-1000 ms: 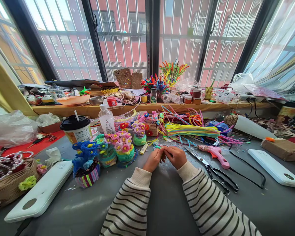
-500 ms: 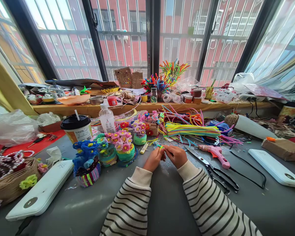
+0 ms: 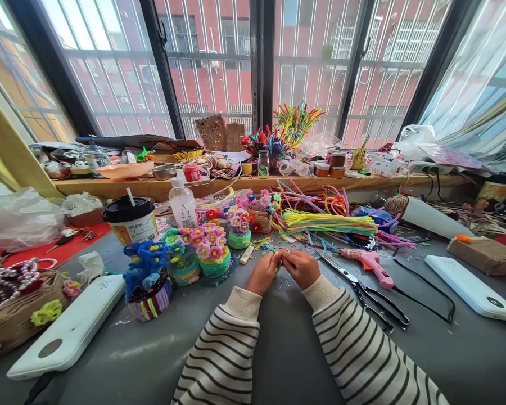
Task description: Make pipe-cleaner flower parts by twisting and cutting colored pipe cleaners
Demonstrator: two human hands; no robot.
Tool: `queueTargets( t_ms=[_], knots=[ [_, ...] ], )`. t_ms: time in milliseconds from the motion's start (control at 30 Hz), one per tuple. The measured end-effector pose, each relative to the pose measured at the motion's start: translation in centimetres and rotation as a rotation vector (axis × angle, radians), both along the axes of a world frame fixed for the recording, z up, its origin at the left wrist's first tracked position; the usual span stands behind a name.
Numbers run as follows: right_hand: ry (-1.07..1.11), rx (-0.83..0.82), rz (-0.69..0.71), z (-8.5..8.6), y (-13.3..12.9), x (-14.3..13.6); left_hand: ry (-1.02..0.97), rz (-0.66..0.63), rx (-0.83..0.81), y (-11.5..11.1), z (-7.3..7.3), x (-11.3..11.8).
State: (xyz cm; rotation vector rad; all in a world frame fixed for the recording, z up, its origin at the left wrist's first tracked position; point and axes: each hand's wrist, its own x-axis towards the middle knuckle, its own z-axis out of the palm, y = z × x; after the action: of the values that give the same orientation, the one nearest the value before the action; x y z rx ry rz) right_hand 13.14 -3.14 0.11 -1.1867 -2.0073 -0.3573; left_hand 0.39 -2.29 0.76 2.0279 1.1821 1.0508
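Note:
My left hand is closed in a pinch on a small green-yellow pipe cleaner piece, whose ends show at the fingertips. My right hand meets it at the fingertips, its fingers pressed together on the same piece; most of the piece is hidden. Left of my hands lies a small cream-coloured stick. Beyond them is a bundle of yellow and green pipe cleaners. Large scissors and a pink glue gun rest to the right of my right hand.
Pots of fuzzy flowers, pink and blue, stand at the left near a lidded cup and a bottle. White power banks lie at left and right. A cable curves from the glue gun.
My fingers have shifted slightly around the pipe cleaner piece, and a yellowish part now shows below the fingertips. Both hands stay together in nearly the same place.

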Motion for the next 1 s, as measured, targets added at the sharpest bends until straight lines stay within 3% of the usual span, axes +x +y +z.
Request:
queueTargets(
  t_ms=[200,433,1000],
  knots=[
    [0.019,-0.014,-0.004,-0.14,-0.03,-0.23,-0.059,-0.042,-0.029,-0.31,-0.24,0.31],
    [0.070,-0.078,0.052,0.03,-0.24,-0.50,0.132,0.066,0.135,-0.08,-0.41,0.16],
    [0.190,-0.130,0.083,0.44,-0.48,-0.76,0.185,0.299,0.274,-0.38,0.17,-0.12]
  ],
)
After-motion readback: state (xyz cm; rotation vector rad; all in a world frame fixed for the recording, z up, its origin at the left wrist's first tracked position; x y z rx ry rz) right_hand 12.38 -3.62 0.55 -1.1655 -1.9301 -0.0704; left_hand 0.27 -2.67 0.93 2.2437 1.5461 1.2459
